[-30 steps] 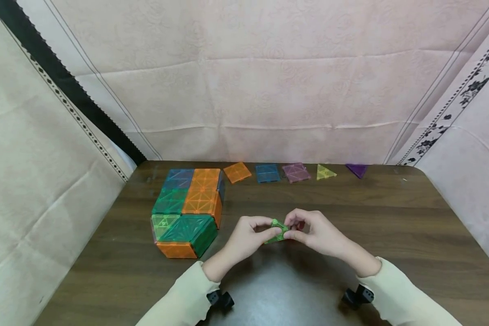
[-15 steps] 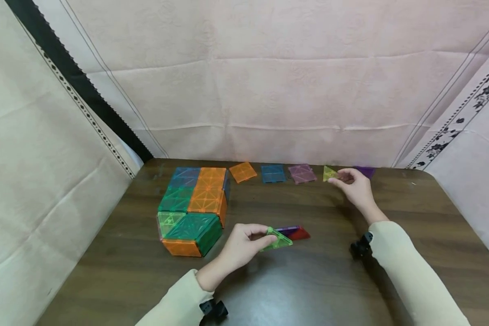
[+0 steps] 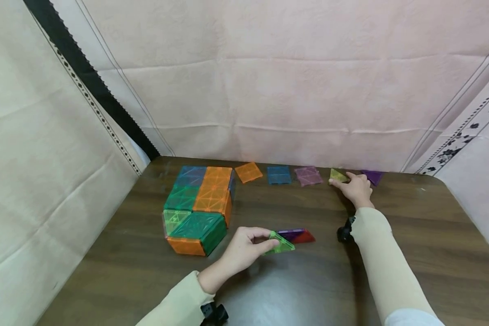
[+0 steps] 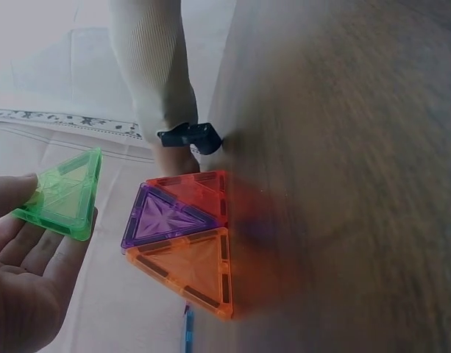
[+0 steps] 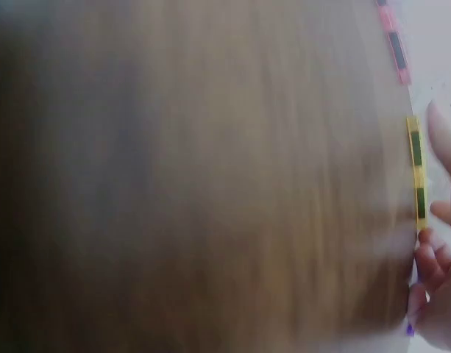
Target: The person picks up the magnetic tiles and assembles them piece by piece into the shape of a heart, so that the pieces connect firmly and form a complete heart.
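Observation:
My left hand (image 3: 244,249) pinches a translucent green triangular magnetic tile (image 3: 283,244) between thumb and fingers, raised off the table. In the left wrist view this green tile (image 4: 67,195) is apart from a small upright group: a purple triangle tile (image 4: 162,215), a red one (image 4: 199,193) and an orange one (image 4: 192,268). At the far edge my right hand (image 3: 356,188) reaches over a yellow triangle tile (image 3: 337,175), thumb and index finger spread around it. In the right wrist view the yellow tile's edge (image 5: 417,173) lies flat, with the thumb apart from it.
A block built of orange, green and blue tiles (image 3: 199,208) stands at left. Along the back edge lie an orange square (image 3: 248,172), a blue square (image 3: 279,175), a pinkish-purple square (image 3: 308,175) and a purple triangle (image 3: 372,177). Cloth (image 3: 269,99) hangs behind.
My right hand has left the tiles by the left hand and moved to the yellow triangle at the back, where its fingers have spread. The left hand keeps holding the green tile.

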`<state>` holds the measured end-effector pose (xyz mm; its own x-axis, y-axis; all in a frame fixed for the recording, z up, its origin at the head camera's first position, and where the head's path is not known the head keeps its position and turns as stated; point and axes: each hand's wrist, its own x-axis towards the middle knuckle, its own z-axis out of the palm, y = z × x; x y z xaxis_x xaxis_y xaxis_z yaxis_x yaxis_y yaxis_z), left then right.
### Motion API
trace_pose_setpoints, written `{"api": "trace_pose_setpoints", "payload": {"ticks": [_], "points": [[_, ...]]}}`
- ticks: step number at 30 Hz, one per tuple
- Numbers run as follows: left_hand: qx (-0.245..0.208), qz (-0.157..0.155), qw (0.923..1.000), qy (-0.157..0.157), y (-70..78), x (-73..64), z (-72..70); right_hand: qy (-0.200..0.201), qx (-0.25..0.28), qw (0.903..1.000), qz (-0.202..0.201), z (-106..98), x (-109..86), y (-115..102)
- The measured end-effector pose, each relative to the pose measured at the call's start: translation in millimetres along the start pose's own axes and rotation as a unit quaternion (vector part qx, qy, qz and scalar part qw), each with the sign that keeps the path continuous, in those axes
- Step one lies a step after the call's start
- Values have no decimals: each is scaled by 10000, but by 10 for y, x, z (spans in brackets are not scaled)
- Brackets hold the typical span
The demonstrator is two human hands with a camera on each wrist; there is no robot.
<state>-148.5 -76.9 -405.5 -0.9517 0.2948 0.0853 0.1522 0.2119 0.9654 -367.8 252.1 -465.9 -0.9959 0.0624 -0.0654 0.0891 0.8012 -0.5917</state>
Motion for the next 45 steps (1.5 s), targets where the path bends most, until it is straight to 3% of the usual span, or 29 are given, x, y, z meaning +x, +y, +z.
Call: {"api": "trace_pose_setpoints", "payload": {"ticks": [4, 12, 19, 22, 25, 30, 34, 37, 41, 45], "points": [[8, 68, 10000, -15, 3, 16, 5, 56, -189, 9997, 147, -23, -17, -28], [-102, 14, 9999, -34, -29, 1, 23, 505, -104, 9987, -47, -70, -95, 48], [-75, -20, 10000, 9, -61, -4, 21, 682, 611, 9958, -62, -69, -160, 66], [-74, 11, 10000, 21, -53, 1, 21, 745, 725, 9943, -251, -85, -214, 41], [-87, 36, 9999, 41, -48, 6, 23, 920, 866, 9890, -772, -131, -351, -57], [-66, 64, 10000, 9, -54, 10, 21, 981, 1225, 9717, -1766, -250, -834, -369], [2, 138, 9999, -24, -53, 8, 24, 642, 1502, 9567, -2411, -329, -1315, -605], [88, 224, 9997, -63, -49, 6, 32, 310, 1627, 9396, -2996, -332, -1610, -720], [153, 349, 9992, -120, -36, -1, 57, -23, 1546, 9164, -3693, -294, -1877, -828], [155, 417, 9988, -203, -34, -6, 92, -274, 1475, 8965, -4168, -241, -2027, -919]]}}
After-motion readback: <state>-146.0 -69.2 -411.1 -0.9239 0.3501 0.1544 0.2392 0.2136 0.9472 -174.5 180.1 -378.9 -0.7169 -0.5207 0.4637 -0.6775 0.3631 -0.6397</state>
